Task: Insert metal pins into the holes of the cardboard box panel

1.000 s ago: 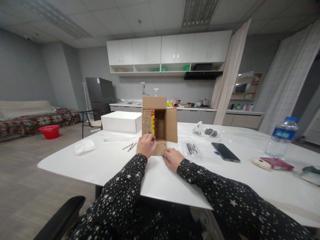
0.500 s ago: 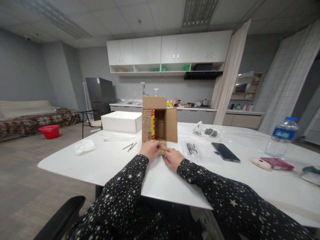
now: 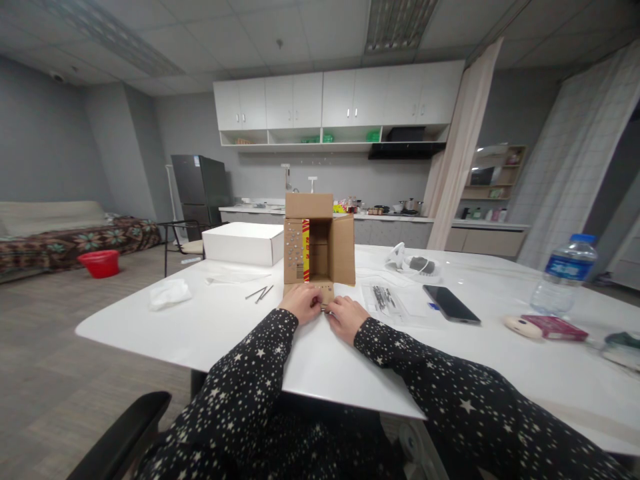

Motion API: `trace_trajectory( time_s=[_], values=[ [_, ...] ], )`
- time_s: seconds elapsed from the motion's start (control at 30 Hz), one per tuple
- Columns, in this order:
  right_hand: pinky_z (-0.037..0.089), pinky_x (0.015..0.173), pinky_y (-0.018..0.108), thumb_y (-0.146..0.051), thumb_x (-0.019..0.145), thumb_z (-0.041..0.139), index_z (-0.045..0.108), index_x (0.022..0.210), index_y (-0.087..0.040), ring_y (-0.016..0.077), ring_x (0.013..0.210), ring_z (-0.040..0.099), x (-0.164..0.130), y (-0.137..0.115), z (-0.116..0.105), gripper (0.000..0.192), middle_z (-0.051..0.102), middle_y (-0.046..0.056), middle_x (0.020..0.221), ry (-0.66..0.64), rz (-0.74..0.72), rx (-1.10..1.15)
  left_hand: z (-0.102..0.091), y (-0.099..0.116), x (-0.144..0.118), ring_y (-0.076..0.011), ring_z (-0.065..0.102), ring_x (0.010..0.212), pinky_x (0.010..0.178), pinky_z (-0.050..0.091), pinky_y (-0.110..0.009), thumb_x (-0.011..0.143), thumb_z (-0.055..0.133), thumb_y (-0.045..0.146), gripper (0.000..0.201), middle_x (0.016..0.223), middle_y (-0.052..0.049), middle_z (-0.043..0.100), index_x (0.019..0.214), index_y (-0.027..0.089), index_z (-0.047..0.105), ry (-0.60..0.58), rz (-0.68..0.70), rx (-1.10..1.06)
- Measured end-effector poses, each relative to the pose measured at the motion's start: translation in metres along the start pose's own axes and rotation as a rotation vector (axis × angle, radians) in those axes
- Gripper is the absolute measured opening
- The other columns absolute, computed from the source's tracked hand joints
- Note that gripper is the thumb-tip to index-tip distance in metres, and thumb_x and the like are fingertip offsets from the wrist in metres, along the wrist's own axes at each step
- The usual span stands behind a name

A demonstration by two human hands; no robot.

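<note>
A brown cardboard box [image 3: 343,250] stands on the white table [image 3: 225,327], its open side facing me and its flaps spread. Several small metal pins dot the left flap and the bottom flap [image 3: 320,289]. My left hand [image 3: 301,303] rests on the bottom flap, fingers curled over its front edge. My right hand [image 3: 345,317] lies on the table just right of it, fingertips meeting the left hand's at the flap's corner. Whatever is between the fingertips is hidden.
Loose nails [image 3: 260,293] lie left of the box, past them a crumpled tissue [image 3: 169,293] and a white box [image 3: 243,243]. To the right are a plastic bag of screws [image 3: 385,298], a phone [image 3: 451,304], a red pack [image 3: 555,327] and a water bottle [image 3: 563,275].
My left hand has slid down from the left flap to the bottom flap's front edge and met the right hand. The right hand barely moved.
</note>
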State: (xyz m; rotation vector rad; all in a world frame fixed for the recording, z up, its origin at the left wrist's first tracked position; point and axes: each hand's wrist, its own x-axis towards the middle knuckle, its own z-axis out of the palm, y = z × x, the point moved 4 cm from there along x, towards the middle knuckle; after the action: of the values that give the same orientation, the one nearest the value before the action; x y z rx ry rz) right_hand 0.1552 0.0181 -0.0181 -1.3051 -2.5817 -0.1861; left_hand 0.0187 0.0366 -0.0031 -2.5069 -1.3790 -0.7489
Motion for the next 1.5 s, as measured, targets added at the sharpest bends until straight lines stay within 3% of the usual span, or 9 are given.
trace_trajectory(
  time_s=[0.6,1.1,1.5],
  values=[
    [0.038,0.082,0.033,-0.026,0.091,0.042,0.062,0.107,-0.02,0.0218,0.099,0.051,0.0,0.0,0.001,0.027,0.059,0.009,0.106,0.015,-0.01,0.01,-0.003,0.004,-0.001,-0.0182,0.059,0.077,0.072,0.044,-0.029,0.072,0.053,0.018,0.01,0.072,-0.001,0.064,0.072,0.021,0.063,-0.015,-0.023,0.01],
    [0.037,0.08,0.031,-0.023,0.091,0.043,0.063,0.105,-0.022,0.0204,0.098,0.05,-0.001,0.0,0.002,0.025,0.059,0.007,0.105,0.017,-0.007,0.019,-0.015,-0.014,-0.005,-0.0265,0.054,0.102,0.086,0.04,-0.041,0.081,0.049,0.025,0.019,0.102,-0.009,0.06,0.097,0.021,0.058,0.109,-0.406,0.204],
    [0.037,0.079,0.031,-0.024,0.091,0.042,0.063,0.104,-0.022,0.0205,0.097,0.051,-0.001,0.0,0.001,0.025,0.059,0.007,0.104,0.021,-0.005,0.019,-0.014,-0.016,-0.005,-0.0266,0.054,0.101,0.085,0.04,-0.042,0.082,0.047,0.025,0.016,0.1,-0.009,0.062,0.09,0.02,0.059,0.092,-0.438,0.209]
  ],
)
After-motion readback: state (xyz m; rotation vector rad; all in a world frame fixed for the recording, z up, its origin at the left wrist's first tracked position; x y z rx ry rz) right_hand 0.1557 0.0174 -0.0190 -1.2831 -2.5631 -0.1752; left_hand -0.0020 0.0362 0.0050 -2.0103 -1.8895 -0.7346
